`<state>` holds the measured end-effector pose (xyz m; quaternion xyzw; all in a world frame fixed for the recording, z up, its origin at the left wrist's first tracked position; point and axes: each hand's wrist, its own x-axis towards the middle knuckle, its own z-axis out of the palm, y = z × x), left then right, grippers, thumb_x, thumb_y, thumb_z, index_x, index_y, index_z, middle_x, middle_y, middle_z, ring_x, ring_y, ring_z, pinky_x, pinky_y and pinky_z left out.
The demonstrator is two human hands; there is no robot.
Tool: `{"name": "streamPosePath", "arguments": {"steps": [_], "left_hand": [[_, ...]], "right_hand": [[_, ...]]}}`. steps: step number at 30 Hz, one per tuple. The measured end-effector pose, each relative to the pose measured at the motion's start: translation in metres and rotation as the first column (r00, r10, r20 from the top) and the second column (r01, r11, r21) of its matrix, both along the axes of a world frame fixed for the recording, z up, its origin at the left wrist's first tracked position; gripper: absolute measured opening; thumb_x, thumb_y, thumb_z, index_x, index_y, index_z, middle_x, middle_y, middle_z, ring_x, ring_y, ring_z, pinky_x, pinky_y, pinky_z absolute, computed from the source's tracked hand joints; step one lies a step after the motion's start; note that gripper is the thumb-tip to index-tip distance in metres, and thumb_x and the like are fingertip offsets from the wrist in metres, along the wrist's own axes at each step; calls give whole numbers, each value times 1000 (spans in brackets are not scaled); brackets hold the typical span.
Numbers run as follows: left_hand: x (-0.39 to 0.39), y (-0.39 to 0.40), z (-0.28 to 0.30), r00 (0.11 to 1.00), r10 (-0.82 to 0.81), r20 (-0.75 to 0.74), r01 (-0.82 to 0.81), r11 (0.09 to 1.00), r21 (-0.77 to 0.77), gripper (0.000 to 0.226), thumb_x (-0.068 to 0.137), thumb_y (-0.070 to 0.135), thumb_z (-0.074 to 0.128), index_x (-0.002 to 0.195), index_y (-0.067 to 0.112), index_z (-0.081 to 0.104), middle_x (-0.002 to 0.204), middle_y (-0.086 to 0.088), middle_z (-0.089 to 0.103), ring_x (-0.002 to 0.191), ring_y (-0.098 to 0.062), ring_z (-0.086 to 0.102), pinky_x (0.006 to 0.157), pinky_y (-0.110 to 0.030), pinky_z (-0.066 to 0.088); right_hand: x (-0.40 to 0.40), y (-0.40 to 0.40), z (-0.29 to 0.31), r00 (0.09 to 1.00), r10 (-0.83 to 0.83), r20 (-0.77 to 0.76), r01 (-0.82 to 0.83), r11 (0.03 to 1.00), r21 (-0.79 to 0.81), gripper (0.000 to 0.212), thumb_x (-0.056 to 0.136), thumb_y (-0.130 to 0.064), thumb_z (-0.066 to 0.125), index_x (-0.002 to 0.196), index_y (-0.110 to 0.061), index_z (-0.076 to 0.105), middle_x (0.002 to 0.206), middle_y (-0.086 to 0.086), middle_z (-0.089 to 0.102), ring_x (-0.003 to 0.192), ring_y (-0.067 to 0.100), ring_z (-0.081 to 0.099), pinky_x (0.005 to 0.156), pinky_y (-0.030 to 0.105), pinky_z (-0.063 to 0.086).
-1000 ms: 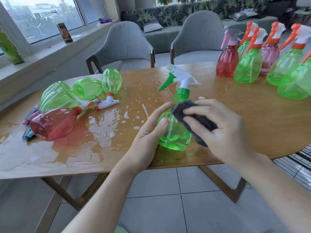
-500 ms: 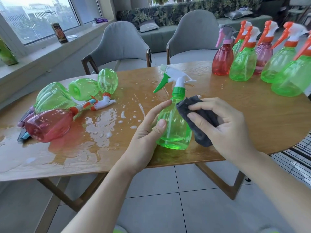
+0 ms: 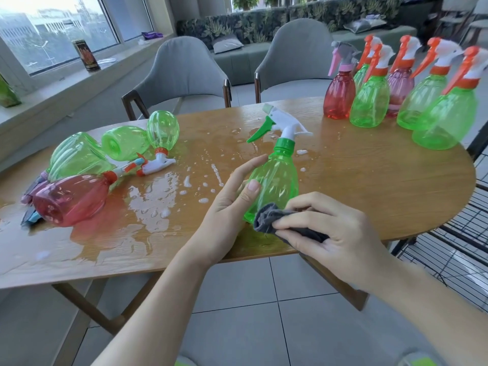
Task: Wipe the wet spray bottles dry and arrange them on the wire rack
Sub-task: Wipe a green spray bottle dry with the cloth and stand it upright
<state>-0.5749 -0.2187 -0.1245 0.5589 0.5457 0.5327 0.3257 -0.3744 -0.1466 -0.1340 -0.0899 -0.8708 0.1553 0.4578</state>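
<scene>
Left hand [image 3: 232,199] half-open, fingers extended, thumb forward; right hand [image 3: 335,236] curled, fingers pinching; both forearms outstretched.

Looks like a lounge or café-style seating area: oval wooden table [image 3: 369,186] at centre, two grey upholstered armchairs [image 3: 182,75] behind it, leaf-patterned sofa [image 3: 264,25] beyond, city-view windows [image 3: 52,30] to its left.
</scene>
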Motion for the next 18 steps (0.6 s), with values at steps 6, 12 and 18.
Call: {"name": "streamPosePath", "arguments": {"steps": [6,12,18], "left_hand": [[10,6,1,992,-98,84,100,995,-24,48,105,52,56,152,46,52,157,-5,55,151,-36,45,123,-71,30],[21,10,3,992,-123,-2,123,992,-6,39,111,36,48,147,43,60,155,17,57,153,-8,42,128,-51,30],[30,13,2,991,-105,79,104,994,25,38,107,42,57,144,40,63,154,8,60,149,-19,49,124,-58,36]], "right_hand": [[15,24,17,983,-141,-118,118,977,-180,13,89,-15,77,102,-17,79,109,-3,71,104,5,66,91,22,50],[24,48,20,966,-190,-178,81,869,-488,17,92,-31,75,103,-43,73,107,-11,75,103,17,72,91,55,56],[30,31,13,980,-111,-164,48,938,-344,14,91,-15,75,105,-18,75,114,-2,71,112,19,68,96,42,53]]}}
